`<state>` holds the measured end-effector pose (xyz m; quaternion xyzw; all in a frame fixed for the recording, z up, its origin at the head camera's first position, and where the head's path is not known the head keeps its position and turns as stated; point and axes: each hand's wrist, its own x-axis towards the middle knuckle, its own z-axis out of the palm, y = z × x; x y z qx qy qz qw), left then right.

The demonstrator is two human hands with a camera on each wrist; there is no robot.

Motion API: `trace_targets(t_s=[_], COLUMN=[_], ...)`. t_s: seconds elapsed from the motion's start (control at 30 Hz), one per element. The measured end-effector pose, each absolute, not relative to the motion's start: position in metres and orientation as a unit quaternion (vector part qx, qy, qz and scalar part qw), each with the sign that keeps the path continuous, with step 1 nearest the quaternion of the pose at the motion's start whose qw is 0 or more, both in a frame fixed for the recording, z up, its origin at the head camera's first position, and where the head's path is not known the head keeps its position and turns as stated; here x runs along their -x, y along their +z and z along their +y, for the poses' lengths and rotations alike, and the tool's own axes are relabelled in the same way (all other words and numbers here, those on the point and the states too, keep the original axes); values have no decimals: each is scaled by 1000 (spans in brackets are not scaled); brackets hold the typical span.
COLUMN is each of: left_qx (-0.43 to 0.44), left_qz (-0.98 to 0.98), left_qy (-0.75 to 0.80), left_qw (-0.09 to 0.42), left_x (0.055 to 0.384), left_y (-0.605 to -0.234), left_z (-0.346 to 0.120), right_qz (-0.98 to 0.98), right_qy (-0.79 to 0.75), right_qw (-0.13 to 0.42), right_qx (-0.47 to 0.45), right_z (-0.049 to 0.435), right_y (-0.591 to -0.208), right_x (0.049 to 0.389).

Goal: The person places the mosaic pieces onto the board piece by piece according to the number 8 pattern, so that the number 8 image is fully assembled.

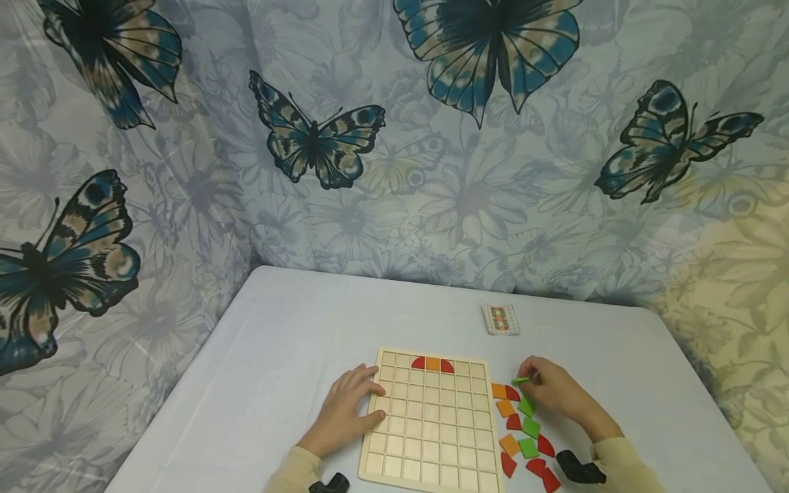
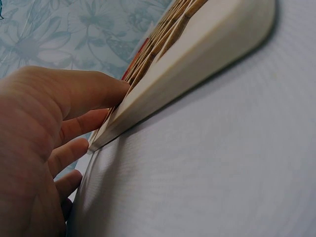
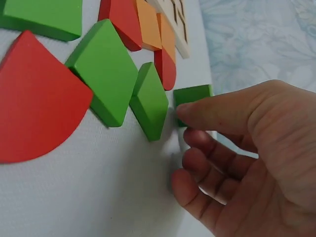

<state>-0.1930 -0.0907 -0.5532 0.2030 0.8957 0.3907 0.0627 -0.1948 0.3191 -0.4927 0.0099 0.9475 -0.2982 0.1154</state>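
A pale wooden grid board (image 1: 431, 424) lies on the white table. In its far row sit an orange square (image 1: 433, 364) with a red quarter-circle (image 1: 418, 363) on one side and another red quarter-circle (image 1: 447, 366) on the other. My left hand (image 1: 345, 411) rests on the board's left edge, fingers spread, thumb on the rim. My right hand (image 1: 555, 387) pinches a green square block (image 3: 193, 94) between thumb and fingers, just off the board's right edge. Beside it lie loose green squares (image 1: 531, 428), red quarter-circles (image 1: 545, 446) and orange squares (image 1: 509, 444).
A small card (image 1: 501, 320) with a printed coloured grid pattern lies beyond the board, towards the back right. Butterfly-patterned cloth (image 1: 431, 226) hangs behind the table and along its left side. Black wrist straps (image 1: 579, 468) show at both sleeves.
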Motion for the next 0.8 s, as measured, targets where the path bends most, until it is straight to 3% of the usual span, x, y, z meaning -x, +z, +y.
trace_targets(t_s=[0.4,0.8], left_qx=[-204,-208], left_qz=[896,893], left_qy=[391,394], left_qw=[62,60], left_x=[192,192], left_y=[-553,-552], left_z=[-91,-92], right_qz=[943,920], right_qy=[-332,-388], right_qw=[24,-1], right_qx=[7,54], right_z=[307,272], right_y=[-480,-475], right_x=[202,216])
